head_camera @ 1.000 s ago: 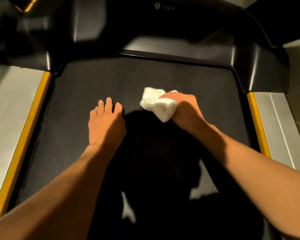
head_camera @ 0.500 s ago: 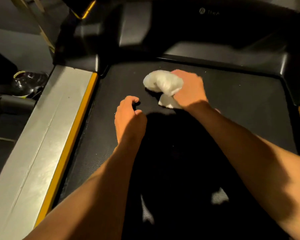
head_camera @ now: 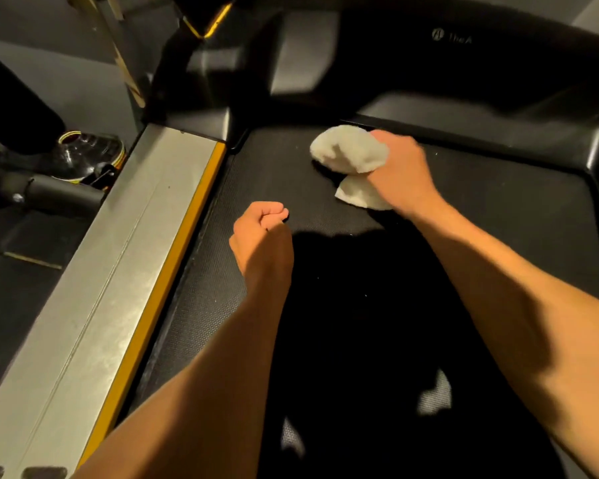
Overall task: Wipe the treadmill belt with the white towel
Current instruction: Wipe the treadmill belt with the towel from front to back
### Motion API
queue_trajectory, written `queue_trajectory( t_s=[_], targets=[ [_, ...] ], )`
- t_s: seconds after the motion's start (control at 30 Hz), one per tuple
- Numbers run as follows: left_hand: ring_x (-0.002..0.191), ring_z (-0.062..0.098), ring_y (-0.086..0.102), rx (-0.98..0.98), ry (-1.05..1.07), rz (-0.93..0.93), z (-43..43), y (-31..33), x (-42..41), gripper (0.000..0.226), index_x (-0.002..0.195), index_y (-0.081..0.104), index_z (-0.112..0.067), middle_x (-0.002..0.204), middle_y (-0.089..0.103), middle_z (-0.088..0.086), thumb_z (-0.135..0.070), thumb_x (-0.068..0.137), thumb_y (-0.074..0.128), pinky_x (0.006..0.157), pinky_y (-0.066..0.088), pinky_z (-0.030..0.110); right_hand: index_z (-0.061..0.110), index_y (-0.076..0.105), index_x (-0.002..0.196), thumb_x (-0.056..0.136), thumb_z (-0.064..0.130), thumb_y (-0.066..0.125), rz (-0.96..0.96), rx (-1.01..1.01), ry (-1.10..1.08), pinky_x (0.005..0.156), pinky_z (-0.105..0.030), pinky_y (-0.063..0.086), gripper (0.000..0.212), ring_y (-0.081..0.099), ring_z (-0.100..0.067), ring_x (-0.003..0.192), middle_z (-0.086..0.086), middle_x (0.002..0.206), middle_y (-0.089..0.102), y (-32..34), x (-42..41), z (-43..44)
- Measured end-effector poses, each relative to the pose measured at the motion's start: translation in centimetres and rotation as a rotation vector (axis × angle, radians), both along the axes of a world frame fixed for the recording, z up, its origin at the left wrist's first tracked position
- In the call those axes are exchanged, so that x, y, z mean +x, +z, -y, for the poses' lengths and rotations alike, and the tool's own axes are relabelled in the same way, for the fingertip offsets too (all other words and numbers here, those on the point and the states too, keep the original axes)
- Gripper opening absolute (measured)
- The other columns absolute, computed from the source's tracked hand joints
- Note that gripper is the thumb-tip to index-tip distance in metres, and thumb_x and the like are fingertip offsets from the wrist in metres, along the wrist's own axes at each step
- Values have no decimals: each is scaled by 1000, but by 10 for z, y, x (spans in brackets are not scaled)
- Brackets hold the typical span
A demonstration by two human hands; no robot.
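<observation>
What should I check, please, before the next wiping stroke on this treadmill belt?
1. Right hand grips the white towel: ok.
2. Towel touches the treadmill belt: ok, its lower flap appears to lie on it.
3. Left hand apart from the towel: ok, a curled fist, holding nothing.
4. Room farther forward: not ok, the towel sits close to the front cover.
5. Belt stopped: cannot tell.
6. Near belt clean: cannot tell, deep shadow.

towel: on far end of belt, touching right hand
left hand: over belt, nearer and left of towel
rail: along left edge of belt
</observation>
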State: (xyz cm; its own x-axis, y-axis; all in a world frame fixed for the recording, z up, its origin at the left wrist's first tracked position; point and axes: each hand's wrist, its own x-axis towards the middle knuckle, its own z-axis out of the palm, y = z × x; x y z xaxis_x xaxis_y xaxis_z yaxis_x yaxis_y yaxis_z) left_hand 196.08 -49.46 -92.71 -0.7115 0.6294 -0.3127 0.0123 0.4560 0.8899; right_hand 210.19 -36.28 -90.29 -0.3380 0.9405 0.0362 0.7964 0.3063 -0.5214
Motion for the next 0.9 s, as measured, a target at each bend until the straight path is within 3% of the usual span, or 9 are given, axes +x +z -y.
queue_trajectory(
  t_s=[0.07,0.13,0.27,0.4,0.5,0.57,0.67,0.77,0.9],
  targets=[
    [87,9,63,-27,-56,-54,3,1,2,27,84,70,-28,86,69,-11,-8,86,51,81,53,30,15,64,102,82,21,61,96,40,-88,68,-24,28,21,59,-31,100,-8,105,68,-2,20,-9],
    [88,7,61,-44,-117,-130,4,4,5,33,94,70,-26,92,69,-9,-7,86,45,80,50,27,19,63,109,83,32,56,251,-7,44,75,-29,34,30,59,-33,103,-8,110,67,-2,16,1],
    [87,15,61,-53,-116,-144,5,9,9,29,88,68,-26,82,65,-10,-8,84,45,75,48,29,28,57,84,91,34,46,553,-186,387,69,-30,34,15,51,-17,76,4,89,64,-3,-23,50],
    [97,20,61,-87,-174,-207,10,5,12,32,99,69,-25,99,69,-4,-12,87,43,89,51,37,32,51,79,80,31,57,365,73,124,55,-22,26,6,48,-12,59,15,60,46,5,13,28],
    [97,19,62,-107,-226,-211,10,7,10,33,103,70,-23,106,70,-2,-10,90,43,90,50,33,31,50,82,88,23,48,279,5,44,60,-25,26,10,58,-21,77,13,75,49,-3,35,14],
    [102,20,62,-109,-215,-203,6,11,6,31,102,71,-22,107,71,1,-10,91,45,94,47,30,32,52,88,89,36,41,295,-88,73,65,-27,32,12,51,-21,82,6,89,46,-13,24,40],
    [103,23,62,-114,-179,-171,6,14,-3,27,99,73,-20,103,71,4,-12,89,49,93,47,29,24,62,100,82,52,37,197,-111,272,76,-31,38,42,55,-23,89,-1,101,57,-13,12,111],
    [94,23,65,-109,-223,-165,15,16,-6,24,90,74,-18,91,72,4,-14,85,50,89,53,37,23,70,90,79,37,57,-5,-79,396,66,-21,40,23,60,-8,77,5,86,68,2,23,130],
    [73,20,66,-177,-370,-149,25,16,-8,27,79,72,-16,75,71,4,-16,90,47,72,56,36,23,67,98,83,31,62,114,-145,29,71,-26,44,18,63,-16,84,5,89,68,11,49,71]
  ],
)
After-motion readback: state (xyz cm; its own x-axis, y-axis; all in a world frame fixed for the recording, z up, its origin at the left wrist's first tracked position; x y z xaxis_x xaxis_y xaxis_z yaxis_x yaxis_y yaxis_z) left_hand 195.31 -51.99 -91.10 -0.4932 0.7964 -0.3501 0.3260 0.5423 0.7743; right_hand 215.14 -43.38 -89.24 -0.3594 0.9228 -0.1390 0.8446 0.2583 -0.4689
